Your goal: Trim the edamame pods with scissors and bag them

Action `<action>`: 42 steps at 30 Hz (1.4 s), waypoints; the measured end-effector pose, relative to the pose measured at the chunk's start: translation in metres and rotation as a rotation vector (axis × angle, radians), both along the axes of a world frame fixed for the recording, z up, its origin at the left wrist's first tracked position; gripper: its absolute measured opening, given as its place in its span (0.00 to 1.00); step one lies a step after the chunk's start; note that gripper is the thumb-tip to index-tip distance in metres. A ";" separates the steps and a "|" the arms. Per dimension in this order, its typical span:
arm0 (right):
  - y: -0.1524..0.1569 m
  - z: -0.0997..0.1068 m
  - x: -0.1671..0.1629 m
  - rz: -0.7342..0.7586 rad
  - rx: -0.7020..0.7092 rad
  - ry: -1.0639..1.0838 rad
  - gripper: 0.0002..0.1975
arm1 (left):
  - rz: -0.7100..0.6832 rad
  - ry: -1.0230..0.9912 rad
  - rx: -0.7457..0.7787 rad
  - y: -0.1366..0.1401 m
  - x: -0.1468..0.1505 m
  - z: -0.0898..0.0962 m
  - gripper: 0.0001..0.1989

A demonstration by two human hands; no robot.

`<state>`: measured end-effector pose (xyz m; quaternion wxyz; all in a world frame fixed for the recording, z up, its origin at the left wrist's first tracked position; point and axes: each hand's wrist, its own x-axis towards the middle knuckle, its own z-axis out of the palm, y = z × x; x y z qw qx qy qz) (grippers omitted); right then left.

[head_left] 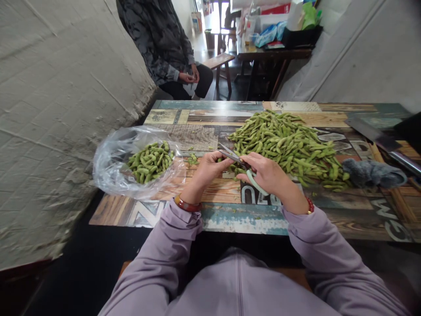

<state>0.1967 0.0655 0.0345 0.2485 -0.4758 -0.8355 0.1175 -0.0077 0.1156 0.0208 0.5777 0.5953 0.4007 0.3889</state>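
Patchwork-printed wooden bench (230, 219) runs across the view, rough whitish wall on the left, a darker room behind; centre of it all, scissors (241, 166) w/ pale green handles, held in the right hand (268, 175); fingers curled through and around the handle loop, blades pointing up-left and parted a little; left hand (207, 169) right at the blade tips, fingers pinched together on something small there, prob. a pod, but too hidden to say for sure; both hands hover just above the bench, near its front edge, between the two lots of beans; red bead bracelet on each wrist, lilac sleeves below.

Right of the hands and further back, big loose pile of edamame pods (289, 147), spread wide over the bench; left of the hands, clear plastic bag (112, 166) lying open w/ a smaller heap of pods (149, 161) inside; a few green scraps (192, 159) on the bench between bag and left hand.

Far right, grey cloth (371, 172) bunched just beside the pile's edge; beyond it a cleaver (378, 134), lying flat.

Back of the scene, a seated person in dark patterned clothing (161, 39), hands together in the lap; a cluttered table (272, 52) w/ boxes and bags behind.
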 end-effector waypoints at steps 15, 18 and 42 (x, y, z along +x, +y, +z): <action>0.004 -0.006 0.009 -0.059 0.026 -0.071 0.17 | 0.061 -0.150 -0.158 0.003 -0.003 0.002 0.15; 0.004 -0.006 0.008 -0.139 0.071 -0.053 0.19 | 0.129 -0.314 -0.284 0.004 -0.002 0.006 0.18; 0.000 -0.008 -0.005 -0.072 0.127 -0.050 0.21 | 0.142 -0.497 -0.407 0.000 0.005 0.005 0.20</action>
